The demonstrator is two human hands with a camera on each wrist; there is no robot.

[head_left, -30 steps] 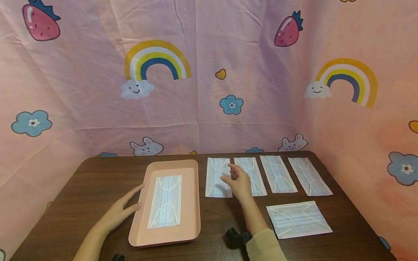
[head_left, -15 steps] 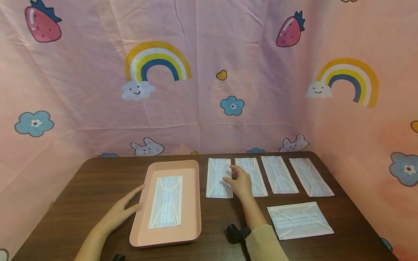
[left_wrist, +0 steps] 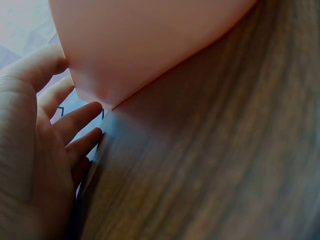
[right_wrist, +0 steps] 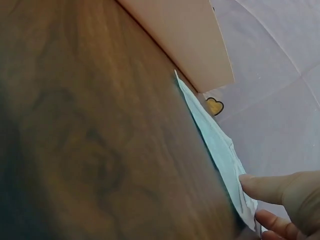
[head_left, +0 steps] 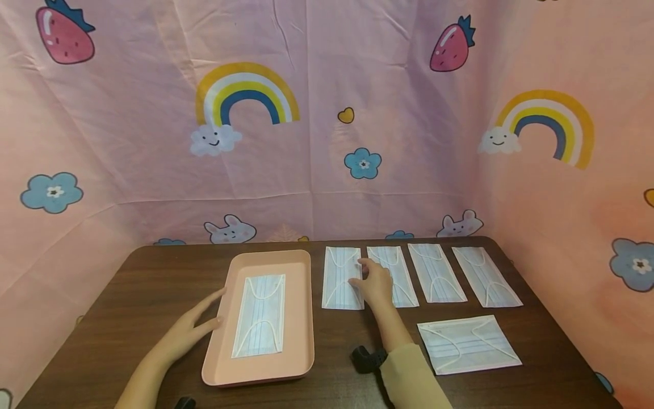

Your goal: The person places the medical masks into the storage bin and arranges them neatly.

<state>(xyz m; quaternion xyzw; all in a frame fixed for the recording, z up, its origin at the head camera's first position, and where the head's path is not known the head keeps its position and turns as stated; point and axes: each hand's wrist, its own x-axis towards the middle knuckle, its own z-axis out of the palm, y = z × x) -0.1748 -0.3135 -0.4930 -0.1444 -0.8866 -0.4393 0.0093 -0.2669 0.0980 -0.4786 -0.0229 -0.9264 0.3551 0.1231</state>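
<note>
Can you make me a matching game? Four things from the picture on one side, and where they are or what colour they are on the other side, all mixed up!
Things:
1. Tray
2. Left hand
3. Right hand
4. Table

Clues:
A. Dark brown
B. By the nearest mask to the right of the tray
C. Pink, with a single mask lying inside
D. At the left side of the tray

Right pairs: 1-C, 2-D, 3-B, 4-A
</note>
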